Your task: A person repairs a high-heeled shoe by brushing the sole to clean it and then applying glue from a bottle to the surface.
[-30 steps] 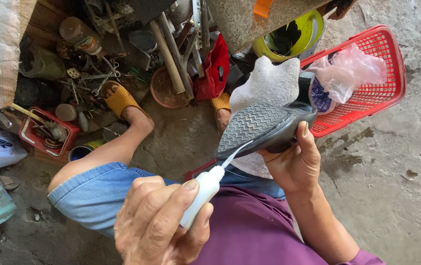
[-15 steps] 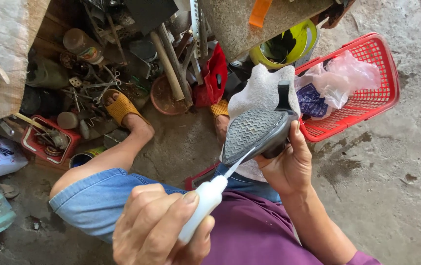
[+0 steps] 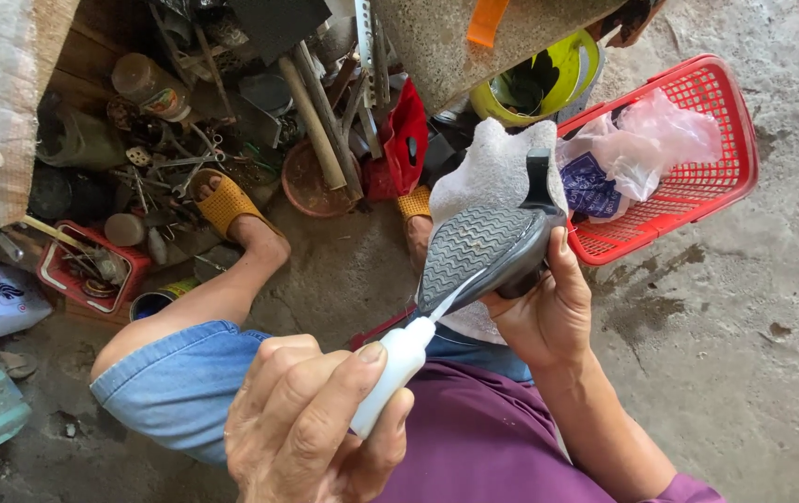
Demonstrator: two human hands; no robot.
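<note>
Shoe [image 3: 488, 256], dark with a grey zigzag-treaded sole, sits just right of centre in my view, sole turned up toward the camera. My right hand [image 3: 548, 317] grips it from the 5 o'clock side, thumb lying up along the right edge of the sole and fingers wrapped behind where I cannot see them. A white cloth [image 3: 492, 172] bunches behind the shoe at its 12 o'clock and hangs below it as well.

My left hand [image 3: 311, 424] is at 7 o'clock of the shoe, closed around a small white glue bottle [image 3: 390, 373], thumb pressed along its side. The bottle's thin nozzle points up toward 1 o'clock, and its tip touches the near end of the sole.

At 2 o'clock of the shoe a red plastic basket [image 3: 707, 177] rests on the concrete floor [image 3: 772, 354], with a crumpled clear plastic bag [image 3: 651, 140] and something blue inside it. A yellow-green helmet [image 3: 530, 88] lies at 12 o'clock, partly under a stone slab. My bare knee in rolled blue jeans [image 3: 166, 387] runs out toward 9 o'clock, the foot in a yellow sandal [image 3: 222, 200]. Around 10 and 11 o'clock there is a heap of tools, tins and jars, and a small red tray [image 3: 87, 270] of odds and ends.
</note>
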